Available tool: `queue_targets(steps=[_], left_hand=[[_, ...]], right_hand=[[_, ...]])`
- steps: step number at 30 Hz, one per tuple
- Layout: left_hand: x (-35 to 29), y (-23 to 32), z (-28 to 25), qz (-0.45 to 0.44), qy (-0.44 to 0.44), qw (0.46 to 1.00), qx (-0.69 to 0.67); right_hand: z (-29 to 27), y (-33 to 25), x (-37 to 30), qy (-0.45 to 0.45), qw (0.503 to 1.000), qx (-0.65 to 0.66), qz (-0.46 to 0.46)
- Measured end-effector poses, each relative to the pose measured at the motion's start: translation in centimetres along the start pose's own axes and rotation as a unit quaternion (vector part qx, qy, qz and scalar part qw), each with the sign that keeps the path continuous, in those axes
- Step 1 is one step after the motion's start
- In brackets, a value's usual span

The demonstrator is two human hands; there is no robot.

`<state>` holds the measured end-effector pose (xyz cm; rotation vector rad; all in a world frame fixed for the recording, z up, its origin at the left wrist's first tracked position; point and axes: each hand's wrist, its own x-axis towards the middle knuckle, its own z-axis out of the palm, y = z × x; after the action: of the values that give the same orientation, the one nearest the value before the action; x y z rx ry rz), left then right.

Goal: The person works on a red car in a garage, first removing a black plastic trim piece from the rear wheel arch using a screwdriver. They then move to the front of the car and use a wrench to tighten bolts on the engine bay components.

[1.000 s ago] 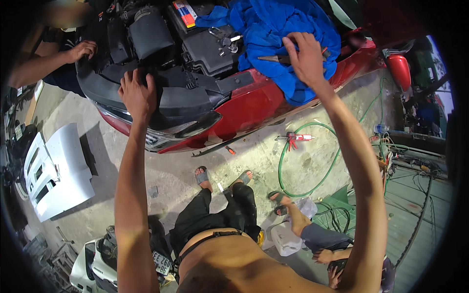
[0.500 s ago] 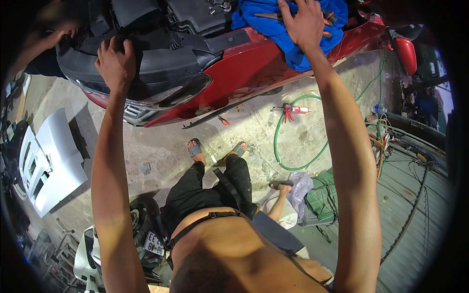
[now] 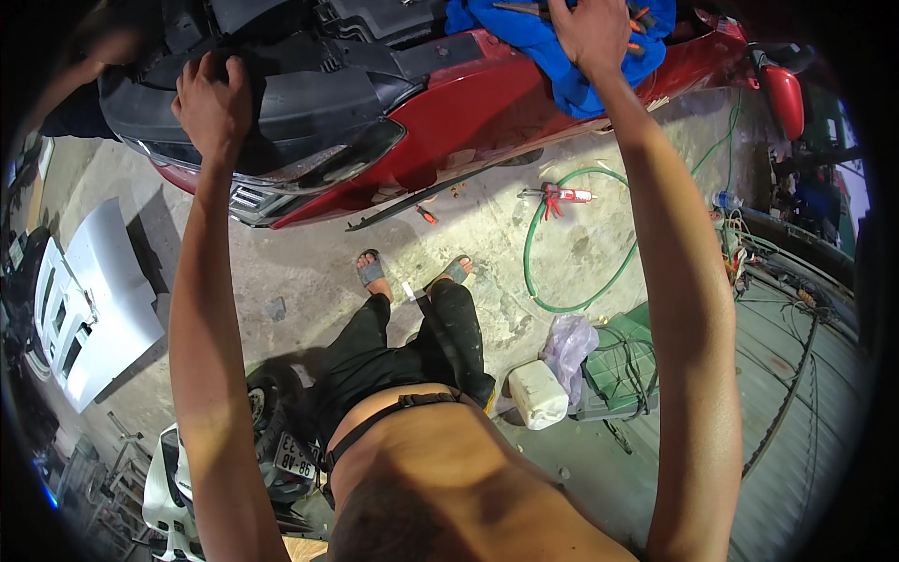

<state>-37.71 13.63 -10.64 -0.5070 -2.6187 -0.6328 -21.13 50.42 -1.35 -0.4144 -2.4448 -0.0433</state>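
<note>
My left hand [image 3: 215, 108] rests on the black plastic trim [image 3: 309, 108] at the front of a red car [image 3: 487, 112], its fingers bent loosely over the surface and holding nothing. A blue cloth [image 3: 576, 89] is draped over the car's fender. On that cloth lies my right hand [image 3: 596, 39], palm down, with its fingertips cut off by the top edge of the picture. Orange-handled tools [image 3: 639, 33] sit on the cloth beside it, and a dark pointed tool [image 3: 520, 8] lies to its left. Below my left hand is the headlight [image 3: 351, 155].
Another person's arm [image 3: 70, 89] reaches in at upper left. On the floor lie a red caulking gun [image 3: 567, 195], a green hose [image 3: 529, 267], an orange-handled screwdriver [image 3: 427, 215] and a silver body panel [image 3: 103, 300]. A white jug [image 3: 538, 395] and green case [image 3: 623, 365] stand right of my legs.
The person's leg and sandal at my lower right have gone out of view, uncovering the white jug. My view has shifted slightly; both my hands stay on the trim and the cloth.
</note>
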Motion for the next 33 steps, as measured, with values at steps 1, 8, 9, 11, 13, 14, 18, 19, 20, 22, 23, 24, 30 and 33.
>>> queue_targets(steps=[1,8,9,11,13,14,18,19,20,22,23,24,30,33], left_hand=[[0.0,0.0,0.0,-0.002,-0.003,1.000,0.001],[0.2,-0.3,0.3,0.005,-0.007,1.000,0.019],[0.1,-0.4,0.3,0.006,-0.005,1.000,0.023],[-0.1,-0.4,0.3,0.009,0.003,1.000,0.024],[-0.1,-0.5,0.3,0.013,0.015,1.000,0.019],[-0.1,-0.5,0.3,0.010,0.012,1.000,0.015],[0.3,-0.6,0.4,0.002,0.004,1.000,0.014],[0.2,-0.5,0.5,0.002,0.011,1.000,0.020],[0.2,-0.3,0.8,0.006,0.016,1.000,0.022],[0.3,-0.6,0.8,0.028,0.026,0.999,0.022],[0.2,-0.8,0.8,0.025,0.022,0.999,0.022],[0.1,-1.0,0.4,0.018,0.020,0.999,0.025],[-0.1,-0.3,0.4,0.017,0.035,0.999,0.003],[-0.4,1.3,-0.5,-0.011,0.029,0.999,0.006]], right_hand=[[0.1,0.0,0.0,0.003,1.000,0.002,0.000],[0.0,0.1,-0.1,0.005,1.000,0.016,0.007],[0.0,0.1,-0.1,0.007,1.000,0.011,0.006],[0.1,0.2,-0.1,0.011,1.000,0.000,0.003],[0.3,0.3,-0.3,0.022,1.000,-0.005,-0.006],[0.4,0.3,-0.3,0.028,1.000,-0.007,-0.010],[0.4,0.3,-0.2,0.018,1.000,0.005,-0.014],[0.3,0.3,-0.2,0.021,1.000,0.011,-0.019],[0.0,0.5,-0.4,0.023,0.999,0.012,-0.022],[0.2,0.6,-0.3,0.021,1.000,-0.003,-0.019],[0.4,0.7,-0.3,0.016,1.000,-0.003,-0.018],[0.8,0.5,-0.1,0.012,1.000,0.000,-0.021],[0.5,0.8,-0.5,0.013,1.000,-0.013,-0.010],[0.2,0.7,-0.5,0.012,1.000,-0.008,-0.013]])
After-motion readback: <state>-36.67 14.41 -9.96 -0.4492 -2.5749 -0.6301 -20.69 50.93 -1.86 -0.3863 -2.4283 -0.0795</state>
